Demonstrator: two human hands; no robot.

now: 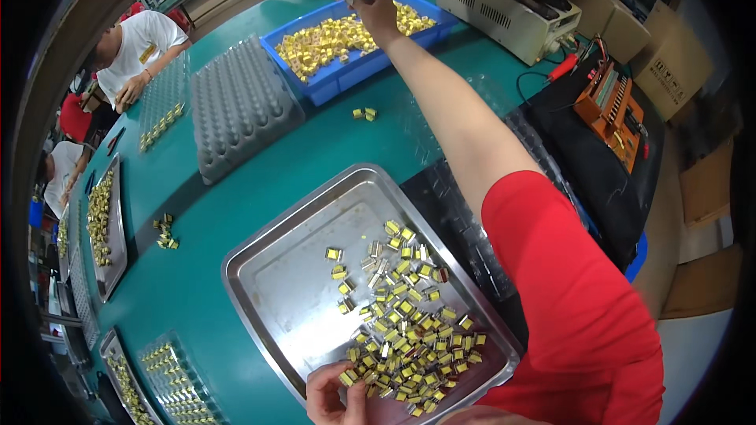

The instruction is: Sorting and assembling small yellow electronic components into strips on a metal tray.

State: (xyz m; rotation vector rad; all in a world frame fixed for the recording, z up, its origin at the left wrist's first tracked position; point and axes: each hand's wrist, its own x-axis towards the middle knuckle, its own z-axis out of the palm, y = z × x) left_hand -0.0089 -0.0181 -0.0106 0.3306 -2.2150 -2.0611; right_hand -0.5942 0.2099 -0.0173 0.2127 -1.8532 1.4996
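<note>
My left hand (335,397) is at the near edge of a metal tray (276,267). Its thumb and fingers are closed on a small yellow-wrapped transformer (348,378). Many like it lie in a loose heap (409,323) over the right and near part of the tray. My right arm, in a red sleeve, stretches far forward. My right hand (376,14) hovers over the far rim of a blue bin (331,90) full of small yellow parts (323,43). Its fingers look closed round something slim and dark, too small to make out.
A grey moulded tray (240,102) stands left of the bin. A few loose transformers (365,113) lie on the green table (213,267). At the right are a beige bench instrument (504,12) and an orange fixture (614,110). Co-workers sit at the left and far side.
</note>
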